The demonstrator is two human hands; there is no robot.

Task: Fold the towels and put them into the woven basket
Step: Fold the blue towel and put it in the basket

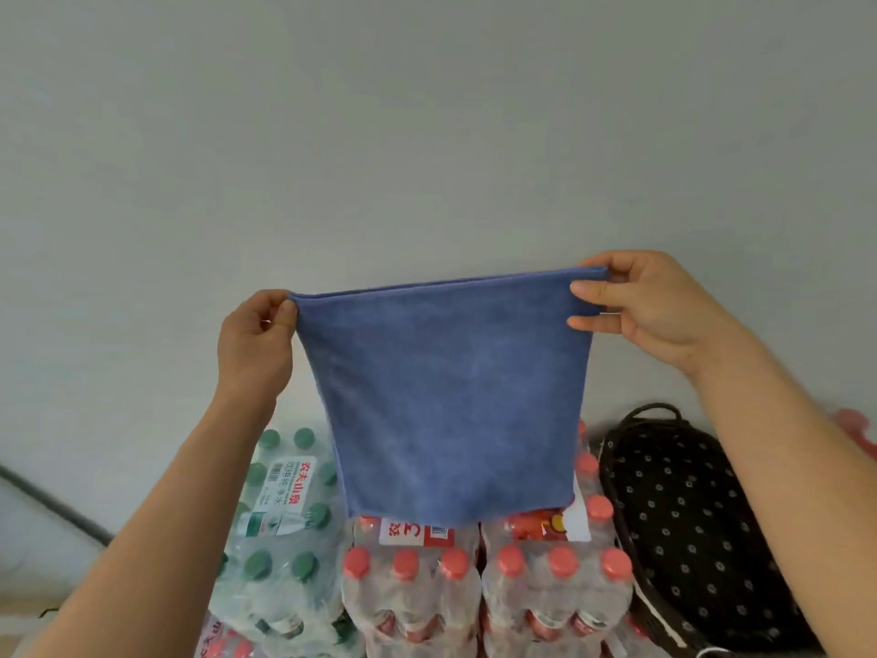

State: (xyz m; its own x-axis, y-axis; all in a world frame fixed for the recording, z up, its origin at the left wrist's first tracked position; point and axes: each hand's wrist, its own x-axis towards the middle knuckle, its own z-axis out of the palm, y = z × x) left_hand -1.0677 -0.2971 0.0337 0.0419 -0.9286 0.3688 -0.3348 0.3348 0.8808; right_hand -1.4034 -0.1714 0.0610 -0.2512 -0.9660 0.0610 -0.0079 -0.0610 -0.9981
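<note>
The left hand (256, 339) pinches the upper left corner of the blue towel (451, 396) between thumb and forefinger, the other fingers curled in behind. Well below that grip, past the left wrist, sits a shrink-wrapped pack of green-capped bottles (284, 515) with a white label. From the left pinch the towel's top edge runs taut to the right and rises a little towards the other grip. Two layers show along that edge, so the cloth looks doubled. The towel hangs flat in the air in front of a plain grey wall (427, 111), narrowing slightly towards its lower hem. Straight under the hem, between the two grips and far below them, stand packs of red-capped bottles (474, 586); the towel does not touch them. The right hand (650, 306) holds the upper right corner, thumb over the top edge and fingers pressed on the near face of the cloth. Below and to the right of this grip, partly under the right forearm, lies the basket (688, 524), dark woven with a handle and a black lining dotted white. No towel shows in the part of it that is in view. Beyond the forearm, at the frame's edge, is a blurred pink thing (854, 429) that cannot be made out.
</note>
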